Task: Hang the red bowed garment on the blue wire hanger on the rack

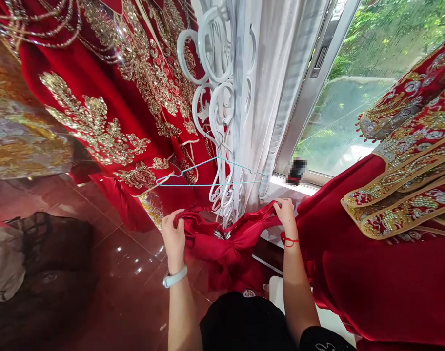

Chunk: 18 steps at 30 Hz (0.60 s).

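My left hand (174, 235) and my right hand (286, 210) each grip one end of a plain red satin garment (222, 248), which sags between them. A thin light-blue wire hanger (211, 173) hangs just above it, hooked on a white ornate metal stand (218, 92). A white band circles my left wrist and a red string my right.
A red gown with gold embroidery (109, 97) hangs at the left. Another embroidered red garment (401, 204) fills the right side. White curtains (273, 83) and a window (357, 87) are behind. Dark bags (50, 253) lie on the reddish tiled floor (120, 273).
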Each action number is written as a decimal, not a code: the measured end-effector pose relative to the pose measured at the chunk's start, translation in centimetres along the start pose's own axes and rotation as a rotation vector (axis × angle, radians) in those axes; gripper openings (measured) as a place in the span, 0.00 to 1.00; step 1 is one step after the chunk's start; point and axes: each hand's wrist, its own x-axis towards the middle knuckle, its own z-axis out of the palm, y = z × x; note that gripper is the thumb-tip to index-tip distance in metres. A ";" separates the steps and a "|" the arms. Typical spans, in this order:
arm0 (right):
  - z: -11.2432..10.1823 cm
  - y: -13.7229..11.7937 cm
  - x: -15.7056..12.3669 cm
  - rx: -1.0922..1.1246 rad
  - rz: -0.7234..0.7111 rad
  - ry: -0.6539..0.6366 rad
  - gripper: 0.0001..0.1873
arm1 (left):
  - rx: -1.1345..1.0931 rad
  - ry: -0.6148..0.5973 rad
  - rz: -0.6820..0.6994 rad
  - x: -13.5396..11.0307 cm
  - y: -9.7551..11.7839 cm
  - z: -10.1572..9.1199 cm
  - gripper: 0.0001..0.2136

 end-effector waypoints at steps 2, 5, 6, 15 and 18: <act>-0.2 0.0 -0.3 0.010 0.026 -0.050 0.15 | 0.014 -0.011 -0.008 -0.5 0.4 -0.3 0.16; -0.5 0.3 -0.3 0.122 0.003 -0.219 0.16 | 0.007 -0.005 -0.020 -1.1 0.9 -0.6 0.17; -0.6 0.5 -0.3 0.168 -0.009 -0.296 0.15 | 0.003 0.004 -0.026 -1.2 1.1 -0.7 0.17; -0.9 2.3 -1.2 0.355 0.054 -0.569 0.13 | -0.050 0.041 -0.009 -2.0 2.8 -1.3 0.15; -0.4 2.4 -1.5 0.375 0.054 -0.402 0.20 | -0.037 0.028 -0.011 -2.0 3.2 -1.3 0.15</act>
